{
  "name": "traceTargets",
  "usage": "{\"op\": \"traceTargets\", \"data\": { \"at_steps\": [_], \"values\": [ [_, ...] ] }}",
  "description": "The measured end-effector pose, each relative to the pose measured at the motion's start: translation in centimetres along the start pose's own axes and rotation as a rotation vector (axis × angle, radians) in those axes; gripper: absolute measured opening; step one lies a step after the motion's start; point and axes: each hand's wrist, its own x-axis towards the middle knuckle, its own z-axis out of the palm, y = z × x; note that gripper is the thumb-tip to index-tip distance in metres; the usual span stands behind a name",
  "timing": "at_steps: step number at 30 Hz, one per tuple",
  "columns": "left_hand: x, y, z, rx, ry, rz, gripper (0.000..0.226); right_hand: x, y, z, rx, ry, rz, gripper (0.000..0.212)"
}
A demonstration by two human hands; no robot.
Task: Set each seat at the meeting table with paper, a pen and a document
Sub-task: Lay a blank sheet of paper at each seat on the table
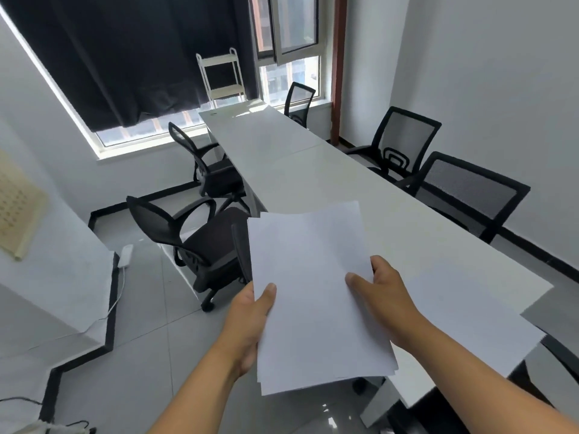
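While the stack of white paper [316,296] hangs in the air over the near corner of the meeting table [313,183], its long axis runs away down the tabletop. Her left hand [250,321] pinches the left edge, thumb on top; the right hand [382,296] clasps the right edge, nearer the table.

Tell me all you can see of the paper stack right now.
The paper stack is plain white sheets, blank on top, slightly fanned at the far edge. It is held in the air, tilted, over the near end of the table. The left hand grips its left edge; the right hand holds its right edge, thumb on top.
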Motion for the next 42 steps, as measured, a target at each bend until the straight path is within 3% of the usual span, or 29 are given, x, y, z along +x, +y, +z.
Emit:
{"op": "traceTargets", "data": {
  "at_steps": [17, 27, 33, 42],
  "values": [
    [21.4, 12.7, 1.0, 0.130, -0.249, -0.006, 0.029, 16.5, -6.9, 3.1, 0.132, 0.266, 0.038, 0.012],
    [32.3, 17.6, -0.2, 0.280, -0.556, -0.018, 0.026, 19.7, -8.9, 8.7, 0.183, 0.606, 0.075, 0.013],
    [34.2, 17.8, 1.1, 0.349, -0.677, -0.047, 0.026, 18.9, -8.4, 9.2, 0.217, 0.732, 0.132, 0.014],
    [36.0, 14.3, 5.2, 0.341, -0.693, -0.157, 0.024, 19.7, -4.6, 5.5, 0.203, 0.752, 0.222, 0.008]
  ]
}}
